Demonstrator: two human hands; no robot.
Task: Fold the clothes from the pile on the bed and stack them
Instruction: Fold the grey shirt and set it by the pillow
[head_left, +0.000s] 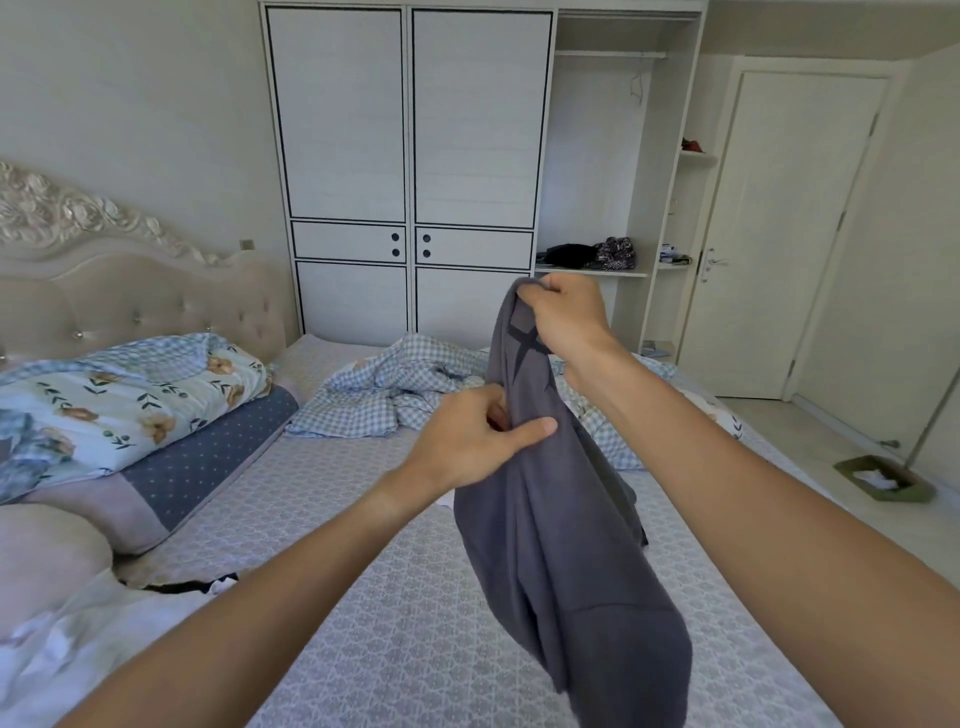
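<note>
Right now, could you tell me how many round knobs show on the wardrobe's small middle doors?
4: two stacked on the left small door, two stacked on the right small door. None seem hidden.

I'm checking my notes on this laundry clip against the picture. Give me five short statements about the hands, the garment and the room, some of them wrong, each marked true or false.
1. Both hands grip the grey garment. True: the right hand holds its top, the left hand pinches it lower down.
2. The garment lies flat on the bed. False: it hangs in the air above the bed.
3. The left hand is higher than the right. False: the right is higher.
4. A floral pillow lies near the headboard. True.
5. The wardrobe's right section is closed. False: that section stands open, with clothes on a shelf.
</note>
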